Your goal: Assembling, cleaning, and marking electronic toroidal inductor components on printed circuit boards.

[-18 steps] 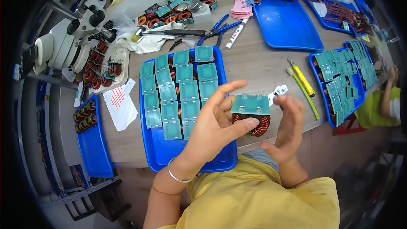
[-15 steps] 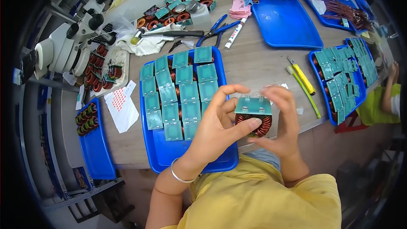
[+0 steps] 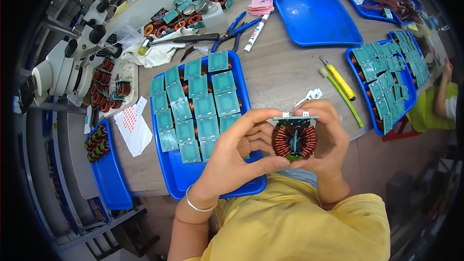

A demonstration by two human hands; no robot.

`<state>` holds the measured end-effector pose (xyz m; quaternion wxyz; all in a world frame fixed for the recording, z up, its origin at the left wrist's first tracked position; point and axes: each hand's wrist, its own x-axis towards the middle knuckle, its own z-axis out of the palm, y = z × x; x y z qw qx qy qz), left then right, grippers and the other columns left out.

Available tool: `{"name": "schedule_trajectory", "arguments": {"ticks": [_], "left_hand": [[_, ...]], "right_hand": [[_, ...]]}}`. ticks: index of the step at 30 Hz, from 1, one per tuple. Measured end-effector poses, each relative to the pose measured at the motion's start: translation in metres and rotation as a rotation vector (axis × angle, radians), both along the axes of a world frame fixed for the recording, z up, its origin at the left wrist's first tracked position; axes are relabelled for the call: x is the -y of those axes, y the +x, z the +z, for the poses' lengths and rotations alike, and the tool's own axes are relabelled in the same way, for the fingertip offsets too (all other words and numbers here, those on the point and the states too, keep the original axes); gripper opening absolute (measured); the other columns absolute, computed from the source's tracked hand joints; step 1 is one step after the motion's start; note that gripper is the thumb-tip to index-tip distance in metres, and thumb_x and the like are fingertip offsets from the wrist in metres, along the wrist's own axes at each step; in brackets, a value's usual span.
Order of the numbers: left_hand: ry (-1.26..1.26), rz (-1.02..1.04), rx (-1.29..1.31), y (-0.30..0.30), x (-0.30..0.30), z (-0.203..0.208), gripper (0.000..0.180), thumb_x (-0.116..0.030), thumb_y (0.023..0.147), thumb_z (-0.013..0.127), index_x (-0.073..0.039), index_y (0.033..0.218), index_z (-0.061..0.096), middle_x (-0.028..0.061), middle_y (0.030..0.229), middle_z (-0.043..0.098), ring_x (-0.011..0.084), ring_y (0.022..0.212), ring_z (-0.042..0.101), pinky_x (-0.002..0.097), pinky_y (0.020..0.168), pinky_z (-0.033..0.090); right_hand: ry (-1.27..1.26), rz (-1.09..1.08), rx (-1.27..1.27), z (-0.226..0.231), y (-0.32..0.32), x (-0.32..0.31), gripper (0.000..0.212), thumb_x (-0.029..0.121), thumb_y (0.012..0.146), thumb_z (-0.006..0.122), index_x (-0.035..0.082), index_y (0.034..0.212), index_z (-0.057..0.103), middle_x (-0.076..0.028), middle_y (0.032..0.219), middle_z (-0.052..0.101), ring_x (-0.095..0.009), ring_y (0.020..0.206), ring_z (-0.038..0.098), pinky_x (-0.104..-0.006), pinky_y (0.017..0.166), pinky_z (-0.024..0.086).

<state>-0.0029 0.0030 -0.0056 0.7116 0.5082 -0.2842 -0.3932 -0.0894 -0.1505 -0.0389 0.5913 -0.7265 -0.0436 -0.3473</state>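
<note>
The coil assembly (image 3: 294, 137) is held upright in both hands, above the near edge of the worktop (image 3: 280, 75) and to the right of the loaded blue tray (image 3: 179, 183); its green circuit board (image 3: 285, 118) forms the top, seen nearly edge-on, with two small pale fittings (image 3: 305, 114) standing on it; below the board, two banks of copper windings (image 3: 281, 139) flank a narrow green plate (image 3: 295, 141).

The left hand (image 3: 229, 154) has its fingers clamped on the assembly, index finger at the board's left edge and thumb at the base; the right hand (image 3: 333, 140) mirrors this grip, index finger at the board's right edge, thumb at the base; the other right fingers are hidden from where I stand, and I cannot tell whether they touch the windings.

The loaded tray carries rows of similar board-topped assemblies (image 3: 197, 87); just beyond the hands, a small white slip (image 3: 313, 94) lies on the worktop; to its right, a yellow knife (image 3: 341, 83) lies beside a green brush (image 3: 343, 99); farther out are a white marker (image 3: 257, 33), blue-handled pliers (image 3: 243, 28) and pink slips (image 3: 261, 1); at the left, a sheet with red dots (image 3: 133, 125) lies between the loaded tray and a narrow blue tray (image 3: 111, 183).
</note>
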Motion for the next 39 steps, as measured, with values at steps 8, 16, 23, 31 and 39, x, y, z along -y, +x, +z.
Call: {"name": "schedule_trajectory", "arguments": {"ticks": [8,16,23,31,39], "left_hand": [[0.14,0.066,0.332,0.003,-0.004,0.003,0.07,-0.032,0.06,0.081,0.004,0.112,0.052,0.0106,0.111,0.05,0.0204,0.099,0.052,0.0334,0.088,0.043],[-0.005,0.447,0.637,0.021,-0.017,-0.006,0.025,-0.016,0.094,0.04,0.003,0.105,0.052,0.0047,0.047,0.045,0.0133,0.075,0.051,0.028,0.071,0.043],[-0.162,0.206,0.358,0.012,-0.008,0.004,0.067,-0.024,0.062,0.08,-0.002,0.118,0.049,0.0107,0.096,0.055,0.0191,0.09,0.052,0.0313,0.078,0.043],[-0.006,-0.012,0.652,0.007,-0.001,0.005,0.074,-0.008,0.051,0.079,0.0,0.118,0.048,0.0125,0.113,0.053,0.0262,0.104,0.05,0.0346,0.087,0.042],[-0.002,0.01,0.614,0.004,-0.001,0.003,0.064,0.002,0.053,0.072,0.001,0.114,0.052,0.0118,0.109,0.055,0.0264,0.101,0.052,0.0333,0.087,0.043]], "right_hand": [[-0.067,0.02,-0.028,0.015,-0.009,0.002,0.063,0.022,0.049,0.086,-0.001,0.101,0.057,-0.013,0.095,0.056,-0.024,0.088,0.055,-0.0318,0.076,0.043],[-0.125,-0.033,-0.055,0.026,-0.013,0.0,0.058,0.022,0.049,0.086,0.0,0.095,0.059,-0.011,0.087,0.057,-0.023,0.078,0.054,-0.0303,0.07,0.042],[-0.273,-0.105,-0.049,0.035,-0.012,-0.001,0.054,0.03,0.049,0.085,0.003,0.09,0.059,-0.007,0.08,0.055,-0.021,0.072,0.052,-0.0325,0.067,0.036],[-0.403,-0.131,-0.065,0.04,-0.01,-0.002,0.054,0.034,0.05,0.083,0.005,0.087,0.059,-0.004,0.078,0.053,-0.021,0.071,0.051,-0.0341,0.07,0.034],[-0.497,-0.15,-0.087,0.046,-0.011,-0.003,0.053,0.037,0.051,0.082,0.005,0.086,0.059,-0.003,0.078,0.053,-0.02,0.072,0.051,-0.0351,0.072,0.033]]}}
